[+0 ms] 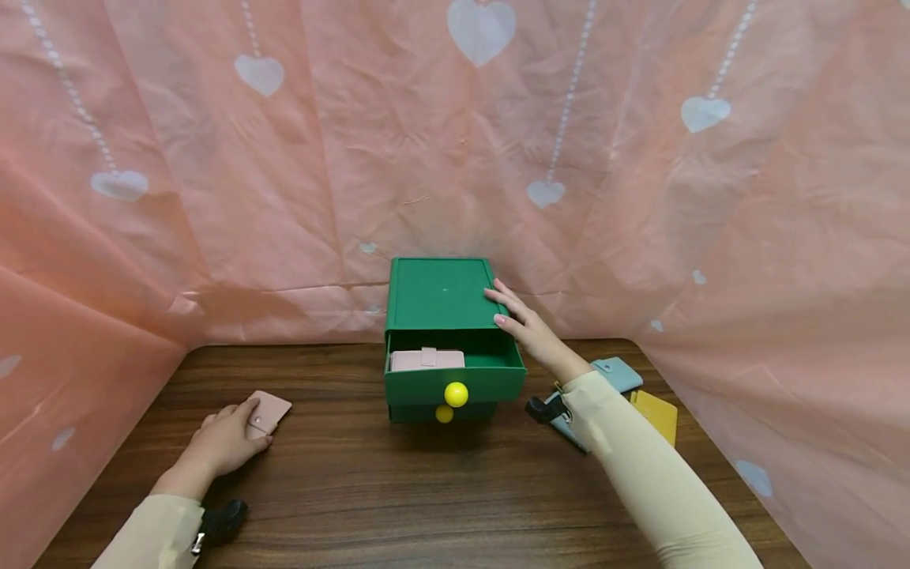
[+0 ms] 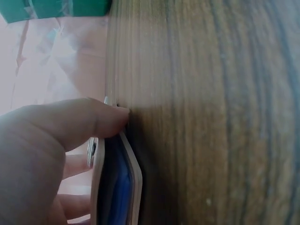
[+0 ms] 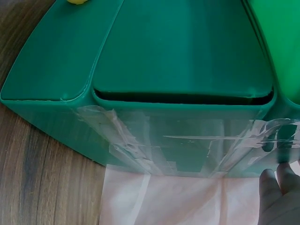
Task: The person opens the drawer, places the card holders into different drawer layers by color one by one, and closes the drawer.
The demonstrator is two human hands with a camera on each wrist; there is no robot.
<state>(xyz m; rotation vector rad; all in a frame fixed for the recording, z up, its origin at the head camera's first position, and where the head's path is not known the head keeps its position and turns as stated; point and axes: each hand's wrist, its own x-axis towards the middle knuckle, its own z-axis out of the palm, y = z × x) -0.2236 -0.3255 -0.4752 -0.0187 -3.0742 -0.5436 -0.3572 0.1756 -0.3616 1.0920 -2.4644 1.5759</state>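
Observation:
On the left of the table, my left hand [image 1: 223, 438] pinches a small pink card holder [image 1: 270, 412] with a snap button. The left wrist view shows the thumb on the edge of this card holder [image 2: 136, 173], with something blue inside. A green two-drawer box [image 1: 441, 292] stands at the back middle. Its upper drawer [image 1: 490, 385] is pulled out and contains a pale pink wallet [image 1: 426, 360] at the left. My right hand [image 1: 533, 332] touches the box's right top edge with extended fingers. Clear tape crosses the box's side [image 3: 187, 159].
Right of the box lie a light blue wallet [image 1: 618, 373], a yellow one [image 1: 657, 415] and another blue item [image 1: 569, 433], partly covered by the right forearm. Yellow knobs [image 1: 456, 394] stick out from the drawer fronts. A pink curtain [image 1: 441, 174] hangs behind and along both sides.

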